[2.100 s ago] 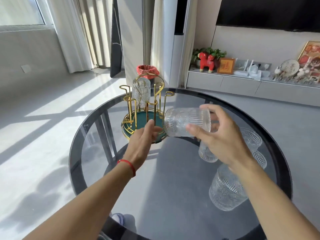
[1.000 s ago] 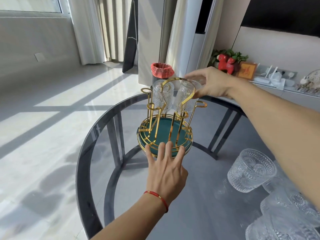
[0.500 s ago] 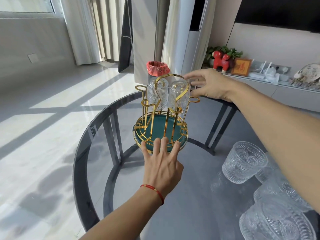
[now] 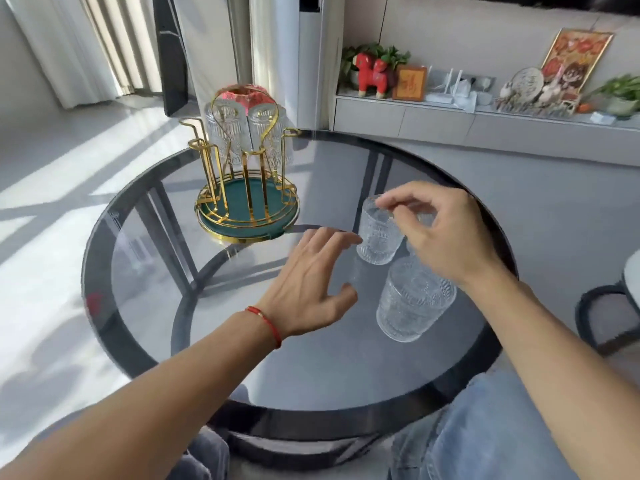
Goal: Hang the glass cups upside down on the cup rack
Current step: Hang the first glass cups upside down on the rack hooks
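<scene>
Gold wire rack [image 4: 246,188], round green tray base, holds two ribbed clear cups upside down side by side on its far pegs: left cup [image 4: 221,133], right cup [image 4: 273,135]. Near pegs bare. Rack sits at the far left of the round smoked-glass table [image 4: 145,258], dark rim.

Upright embossed cups on the table's right: far cup [image 4: 377,237], near cup [image 4: 412,303], plus a third mostly hidden behind the right hand, so the count there is at least three. All look empty.

Right hand [image 4: 446,237] pinches the far cup's rim between thumb and fingertips; cannot tell if the cup is lifted. Left hand [image 4: 311,285] open, fingers spread, holding nothing, fingertips just beside that cup. Red cord [image 4: 266,323] on left wrist.
</scene>
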A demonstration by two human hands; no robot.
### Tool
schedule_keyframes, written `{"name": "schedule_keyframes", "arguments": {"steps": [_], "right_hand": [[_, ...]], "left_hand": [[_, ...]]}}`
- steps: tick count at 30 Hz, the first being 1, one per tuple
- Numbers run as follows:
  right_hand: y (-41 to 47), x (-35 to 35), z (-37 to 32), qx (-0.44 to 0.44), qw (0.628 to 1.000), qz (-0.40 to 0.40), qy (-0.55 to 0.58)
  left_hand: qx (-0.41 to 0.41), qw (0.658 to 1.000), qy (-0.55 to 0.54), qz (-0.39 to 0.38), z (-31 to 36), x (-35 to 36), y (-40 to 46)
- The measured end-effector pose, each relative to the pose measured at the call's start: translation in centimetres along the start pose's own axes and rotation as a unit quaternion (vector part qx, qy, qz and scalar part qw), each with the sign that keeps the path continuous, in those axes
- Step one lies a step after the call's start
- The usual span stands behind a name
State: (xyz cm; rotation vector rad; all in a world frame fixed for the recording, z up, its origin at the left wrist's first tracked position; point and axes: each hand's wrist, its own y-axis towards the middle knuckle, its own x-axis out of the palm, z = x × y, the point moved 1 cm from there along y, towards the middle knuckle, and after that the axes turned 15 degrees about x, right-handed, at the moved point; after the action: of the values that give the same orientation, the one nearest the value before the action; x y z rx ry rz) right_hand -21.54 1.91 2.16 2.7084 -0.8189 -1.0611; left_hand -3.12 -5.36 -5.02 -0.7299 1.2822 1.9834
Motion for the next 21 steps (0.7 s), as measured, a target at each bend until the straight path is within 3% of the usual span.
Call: {"name": "schedule_keyframes", "arguments": {"steps": [6,12,17,21], "right_hand": [[-3.4,-0.3,2.6,0.059,0.993,0.051,0.088],[-4.0,0.4,2.9,0.086,0.987,0.061,0.124],[-4.5,1.0,2.6,-0.014,0.996,0.089,0.020],[-4.7,1.4,2.2,-0.070,0.994,0.088,0.013]], "left_hand": [[-0.035,0.983,-0.179,0.005,4.9,2.8,0.9],[-0.071,0.986,-0.149,0.019,5.7,4.8,1.9],[-0.088,0.985,-0.147,0.037,4.9,4.2,2.5],[-0.139,0.973,-0.176,0.058,4.3,2.6,2.5]]}}
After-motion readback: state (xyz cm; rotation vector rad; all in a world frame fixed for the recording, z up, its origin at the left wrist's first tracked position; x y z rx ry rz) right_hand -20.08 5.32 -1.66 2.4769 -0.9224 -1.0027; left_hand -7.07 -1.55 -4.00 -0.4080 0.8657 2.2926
